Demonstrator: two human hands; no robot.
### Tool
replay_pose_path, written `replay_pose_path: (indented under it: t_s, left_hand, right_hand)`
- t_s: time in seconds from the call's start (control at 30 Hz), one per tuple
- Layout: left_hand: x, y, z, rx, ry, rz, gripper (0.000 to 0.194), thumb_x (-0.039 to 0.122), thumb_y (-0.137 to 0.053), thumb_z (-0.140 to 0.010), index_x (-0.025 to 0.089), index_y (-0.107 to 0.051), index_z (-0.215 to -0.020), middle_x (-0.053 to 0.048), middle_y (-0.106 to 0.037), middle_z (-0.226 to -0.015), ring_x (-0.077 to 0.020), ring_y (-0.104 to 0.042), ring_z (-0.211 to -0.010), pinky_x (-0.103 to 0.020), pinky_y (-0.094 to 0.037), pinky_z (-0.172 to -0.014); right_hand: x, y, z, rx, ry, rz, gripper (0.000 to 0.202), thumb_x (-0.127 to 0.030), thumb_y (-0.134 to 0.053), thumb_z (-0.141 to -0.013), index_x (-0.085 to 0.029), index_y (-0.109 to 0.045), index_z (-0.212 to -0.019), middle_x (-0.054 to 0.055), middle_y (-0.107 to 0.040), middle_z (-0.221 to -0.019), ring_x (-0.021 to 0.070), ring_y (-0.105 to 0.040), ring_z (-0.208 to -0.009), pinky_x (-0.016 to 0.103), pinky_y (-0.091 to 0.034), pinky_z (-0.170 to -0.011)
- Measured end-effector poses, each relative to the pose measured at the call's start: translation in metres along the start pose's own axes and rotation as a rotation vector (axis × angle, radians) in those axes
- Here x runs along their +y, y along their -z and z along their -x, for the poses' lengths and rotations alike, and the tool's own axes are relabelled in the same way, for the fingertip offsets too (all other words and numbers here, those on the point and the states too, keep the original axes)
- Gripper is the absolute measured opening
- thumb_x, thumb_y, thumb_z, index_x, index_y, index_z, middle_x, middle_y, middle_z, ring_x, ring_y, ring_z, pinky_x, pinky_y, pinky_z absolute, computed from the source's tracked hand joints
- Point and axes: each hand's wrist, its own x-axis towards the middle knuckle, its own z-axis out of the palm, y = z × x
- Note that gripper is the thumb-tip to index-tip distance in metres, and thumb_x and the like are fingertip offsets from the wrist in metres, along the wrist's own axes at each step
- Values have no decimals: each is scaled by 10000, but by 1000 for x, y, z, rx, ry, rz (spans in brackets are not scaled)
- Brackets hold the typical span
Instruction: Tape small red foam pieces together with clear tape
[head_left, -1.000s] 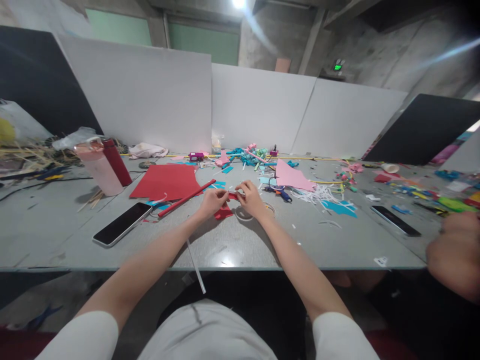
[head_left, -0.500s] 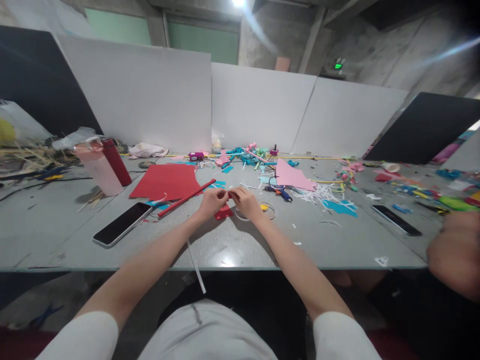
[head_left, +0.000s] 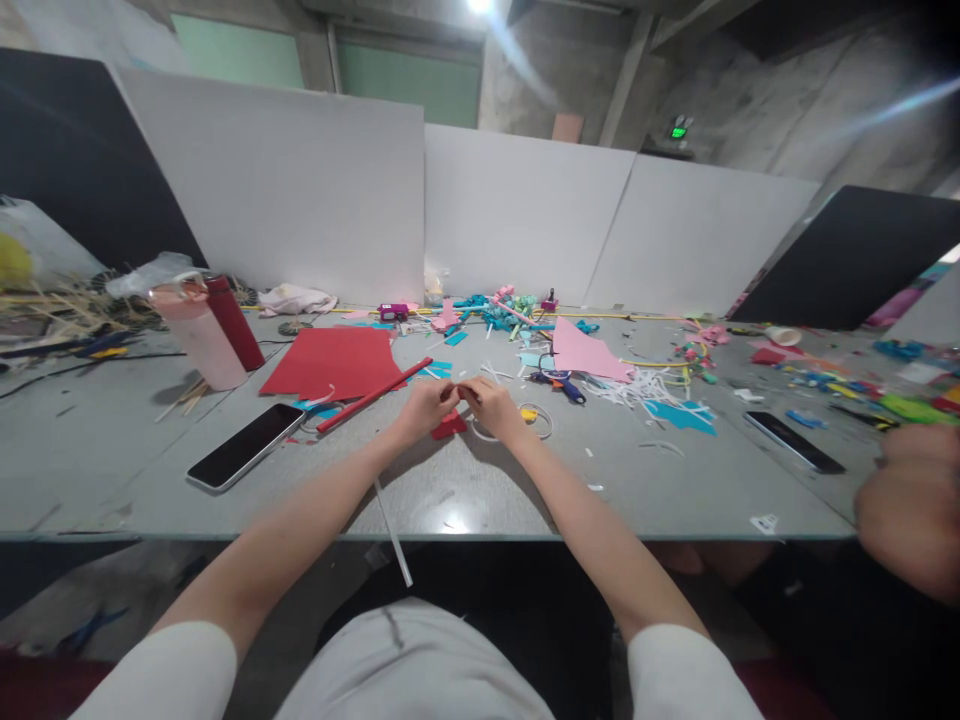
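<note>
Centre of frame: the bare left hand [head_left: 429,408] and the bare right hand [head_left: 491,405] are meeting at the fingertips above the grey tabletop [head_left: 480,490]. Fingers on both are curling in towards the thumbs; how tightly they are closing, and whether anything is sitting between the tips, is being hidden by the fingers themselves. Cannot tell.

Key relation: a small, flat, bright red paper scrap [head_left: 449,426] is lying just below the meeting fingertips in the frame, in the gap between the hands, bordering the left hand more closely than the right. Its long axis is not reading clearly, part of it being covered.

Left of centre, a long, thin red rod [head_left: 375,396] is slanting from lower left to upper right, its upper end pointing past the left hand, which is the nearer one. Beyond it, a large red paper sheet [head_left: 330,360] is lying flat.

Right of centre, a thin, pale ring [head_left: 550,428] is resting beside the right wrist, a small yellow piece [head_left: 529,413] showing within its outline.
</note>
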Motion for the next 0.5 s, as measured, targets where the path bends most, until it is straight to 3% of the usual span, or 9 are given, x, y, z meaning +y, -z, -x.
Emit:
replay_pose_path:
  t_s: [0.23, 0.5]
  left_hand:
    - [-3, 1, 0, -34, -25, -5, 131, 255, -666, -959, 225, -694, -835, -38, -658, -755, -184, -566, -689, -309, -442, -721]
    - [-1, 0, -2, -23, -10, -60, 200, 219, -672, -928, 217, -630, -732, -4, -600, -684, -162, -507, -635, -294, -386, -687]
  right_hand:
    - [1, -1, 0, -21, -34, 17, 225, -200, -543, -1072, -225, -750, -1157, 124, -781, -1102, 275, -733, -1038, 430, -592, -948]
    - [-1, -4, 2, -7, -38, 70, 171, -227, -559, -1054, -216, -721, -1107, 112, -773, -1035, 262, -725, -933, 391, -581, -861]
